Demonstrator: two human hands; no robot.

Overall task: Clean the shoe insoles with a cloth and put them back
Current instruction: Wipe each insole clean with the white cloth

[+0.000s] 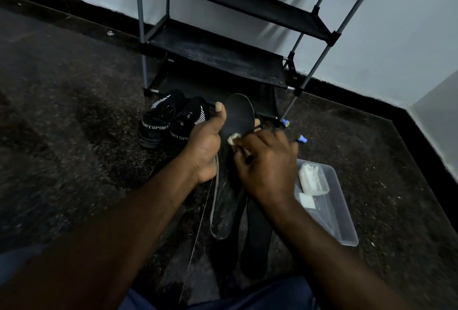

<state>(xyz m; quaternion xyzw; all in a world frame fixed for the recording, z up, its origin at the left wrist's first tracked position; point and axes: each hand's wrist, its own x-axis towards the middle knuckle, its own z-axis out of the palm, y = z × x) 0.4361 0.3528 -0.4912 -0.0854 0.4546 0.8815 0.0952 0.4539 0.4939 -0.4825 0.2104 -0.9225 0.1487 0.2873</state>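
Note:
My left hand (204, 147) grips a long black insole (239, 117) by its left edge, thumb up along the toe end, and holds it above the floor. My right hand (267, 168) presses a small white cloth (233, 139) against the insole's middle. A second black insole (256, 240) lies on the floor below the held one. Two black shoes (171, 121) with white "SPORT" lettering stand side by side on the floor, just left of my left hand.
A black shoe rack (223, 54) with grey poles stands against the wall behind the shoes. A clear plastic bin (334, 210) with white pads inside sits on the floor to the right. Two small blue-capped items (301, 138) lie near the rack's foot. The floor is dark speckled stone.

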